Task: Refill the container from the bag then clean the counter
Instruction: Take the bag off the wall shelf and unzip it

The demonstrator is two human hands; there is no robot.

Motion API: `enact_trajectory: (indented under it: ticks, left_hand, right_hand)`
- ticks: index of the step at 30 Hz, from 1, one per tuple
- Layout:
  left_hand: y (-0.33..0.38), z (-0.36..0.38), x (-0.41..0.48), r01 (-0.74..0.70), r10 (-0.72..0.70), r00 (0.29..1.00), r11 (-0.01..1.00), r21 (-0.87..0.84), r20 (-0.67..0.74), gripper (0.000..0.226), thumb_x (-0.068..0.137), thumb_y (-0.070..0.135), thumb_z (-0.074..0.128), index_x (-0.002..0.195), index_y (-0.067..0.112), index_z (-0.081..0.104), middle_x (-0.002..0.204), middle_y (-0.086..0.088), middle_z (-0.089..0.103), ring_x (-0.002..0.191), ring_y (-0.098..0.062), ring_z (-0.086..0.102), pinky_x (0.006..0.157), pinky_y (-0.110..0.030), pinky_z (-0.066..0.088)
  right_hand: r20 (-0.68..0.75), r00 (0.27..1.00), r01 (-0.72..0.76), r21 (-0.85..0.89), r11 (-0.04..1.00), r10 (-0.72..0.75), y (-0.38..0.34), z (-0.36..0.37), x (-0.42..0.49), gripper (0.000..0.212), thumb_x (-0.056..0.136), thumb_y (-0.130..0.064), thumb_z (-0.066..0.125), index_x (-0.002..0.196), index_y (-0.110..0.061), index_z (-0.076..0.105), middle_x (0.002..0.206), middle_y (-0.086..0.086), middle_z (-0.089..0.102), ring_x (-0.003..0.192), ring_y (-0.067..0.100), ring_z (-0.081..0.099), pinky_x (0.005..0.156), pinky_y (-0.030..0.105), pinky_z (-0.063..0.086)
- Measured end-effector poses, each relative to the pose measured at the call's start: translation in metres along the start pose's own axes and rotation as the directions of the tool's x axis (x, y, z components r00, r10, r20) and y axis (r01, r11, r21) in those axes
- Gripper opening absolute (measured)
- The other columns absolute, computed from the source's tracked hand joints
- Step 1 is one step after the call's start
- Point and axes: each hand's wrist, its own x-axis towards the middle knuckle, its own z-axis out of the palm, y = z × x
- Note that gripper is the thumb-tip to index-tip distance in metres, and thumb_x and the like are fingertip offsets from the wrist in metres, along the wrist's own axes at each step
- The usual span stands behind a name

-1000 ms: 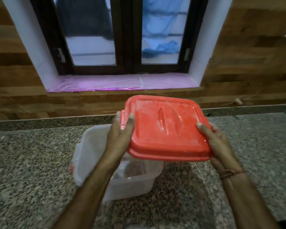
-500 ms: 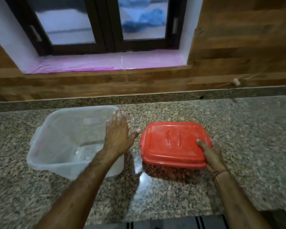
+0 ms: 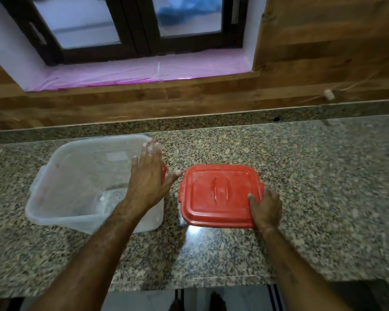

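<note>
Now the clear plastic container (image 3: 81,187) stands open on the speckled stone desk (image 3: 312,176), and the red lid (image 3: 218,194) lies flat just beside it, to the right. The left hand (image 3: 147,182) is over the container's right rim, its fingers (image 3: 152,149) spread open and dusted white, gripping nothing. The right hand (image 3: 266,207) rests on the near right corner of the lid, fingers curled over its edge, thumb on top

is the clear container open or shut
Open: the clear container has no lid; its red lid lies flat beside it on the granite counter.
</note>
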Motion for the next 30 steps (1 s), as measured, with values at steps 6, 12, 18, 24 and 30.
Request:
enact_trajectory:
  ticks: [6, 12, 18, 24, 30]
  left_hand:
    - [-0.001, -0.006, -0.002, -0.001, 0.001, 1.0, 0.999, -0.037, -0.001, 0.103, 0.087, 0.076, 0.02, 0.163, 0.01, 0.004, 0.171, -0.013, -0.005, 0.159, -0.026, -0.006, 0.127, -0.053, 0.005]
    - [-0.019, -0.029, -0.018, 0.003, -0.008, 0.998, 0.997, -0.081, -0.06, 0.101, 0.086, 0.078, 0.015, 0.164, 0.014, 0.009, 0.172, -0.008, -0.001, 0.159, -0.023, -0.003, 0.126, -0.053, 0.007]
    - [-0.091, -0.082, -0.05, 0.045, -0.047, 0.979, 0.999, -0.019, -0.199, 0.086, 0.095, 0.072, 0.033, 0.163, 0.019, 0.019, 0.171, -0.006, 0.012, 0.158, -0.022, 0.01, 0.125, -0.052, 0.015]
    - [-0.208, -0.147, -0.113, 0.126, -0.155, 0.936, 0.986, -0.111, -0.315, 0.085, 0.095, 0.07, 0.037, 0.162, 0.018, 0.024, 0.17, -0.006, 0.018, 0.158, -0.021, 0.012, 0.125, -0.044, 0.012]
    - [-0.322, -0.208, -0.168, 0.228, -0.245, 0.887, 0.969, -0.09, -0.392, 0.079, 0.095, 0.067, 0.044, 0.155, 0.017, 0.039, 0.16, -0.005, 0.041, 0.149, -0.022, 0.034, 0.118, -0.039, 0.028]
  right_hand:
    - [0.018, 0.999, 0.042, -0.002, 0.999, -0.042, -0.022, -0.01, -0.015, 0.065, 0.096, -0.046, 0.061, 0.15, -0.016, 0.041, 0.151, 0.013, 0.039, 0.139, 0.032, 0.037, 0.114, 0.054, 0.035]
    - [-0.054, 0.957, 0.289, 0.158, 0.944, -0.285, -0.085, -0.025, -0.036, 0.063, 0.097, -0.042, 0.061, 0.15, -0.013, 0.041, 0.147, 0.014, 0.041, 0.132, 0.03, 0.045, 0.107, 0.048, 0.046]
    - [-0.206, 0.817, 0.577, 0.276, 0.769, -0.539, -0.211, -0.041, -0.094, 0.049, 0.096, -0.029, 0.066, 0.14, -0.011, 0.053, 0.132, 0.013, 0.054, 0.119, 0.03, 0.057, 0.098, 0.041, 0.05]
    - [-0.197, 0.617, 0.777, 0.31, 0.548, -0.762, -0.351, -0.014, -0.21, 0.047, 0.097, -0.033, 0.065, 0.139, -0.012, 0.058, 0.137, 0.007, 0.058, 0.127, 0.021, 0.057, 0.105, 0.034, 0.046]
    - [-0.086, 0.428, 0.882, 0.254, 0.396, -0.9, -0.457, 0.034, -0.301, 0.047, 0.098, -0.038, 0.062, 0.139, -0.015, 0.058, 0.138, 0.005, 0.058, 0.126, 0.024, 0.058, 0.1, 0.036, 0.049]
